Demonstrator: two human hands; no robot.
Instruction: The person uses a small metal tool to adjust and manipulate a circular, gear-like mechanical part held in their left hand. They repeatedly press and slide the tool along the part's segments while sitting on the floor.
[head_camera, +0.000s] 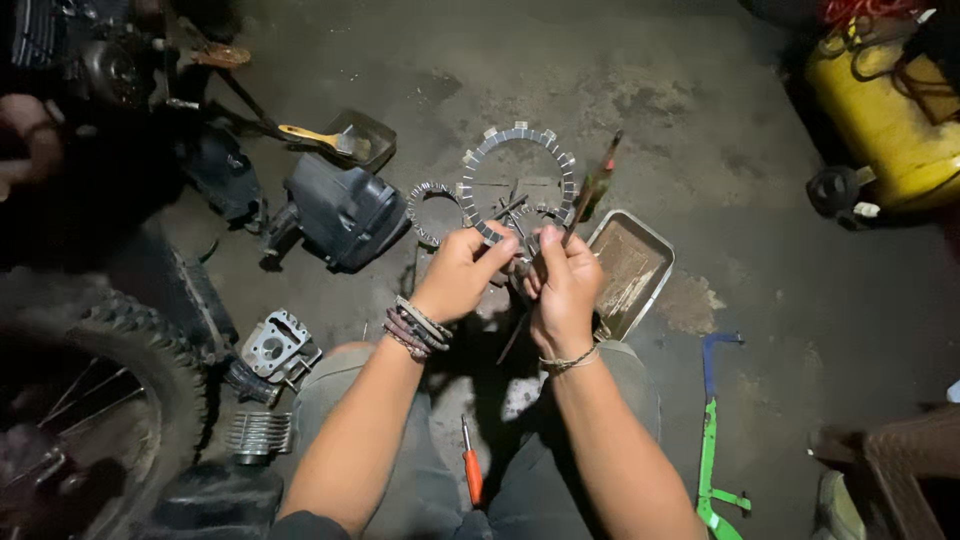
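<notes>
My left hand grips a round toothed clutch plate by its lower edge and holds it upright in front of me. My right hand is closed around a thin screwdriver with a dark red and green handle, its shaft pointing up and to the right beside the plate. Several small metal parts lie bunched just above my fingers. A second, smaller toothed ring lies on the floor to the left of the plate.
A metal tray sits right of my hands. A black plastic housing, a brush in a pan, an engine cylinder and a knobby tyre lie left. An orange screwdriver rests between my knees. A yellow tank stands far right.
</notes>
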